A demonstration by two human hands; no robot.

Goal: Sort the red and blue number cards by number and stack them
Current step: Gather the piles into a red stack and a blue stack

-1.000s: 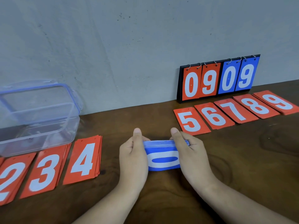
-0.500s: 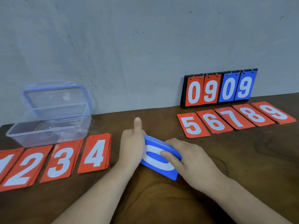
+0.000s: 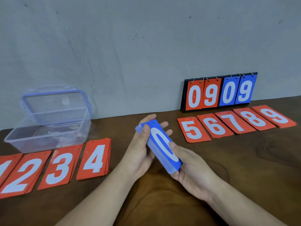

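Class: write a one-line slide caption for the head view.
Left hand and right hand hold the blue card stack, 0 on top, between the red 4 pile and red 5 pile.

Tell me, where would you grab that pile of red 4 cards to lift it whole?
Probably by its two short ends, coming from above. The red 4 pile lies flat and slightly fanned. Its left long edge crowds the red 3 pile, while both ends face bare table.

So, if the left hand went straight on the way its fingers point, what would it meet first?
Probably the red 5 card. The left hand holds the blue stack with fingers pointing right and away. Height is unclear; it might pass over the card, toward the scoreboard.
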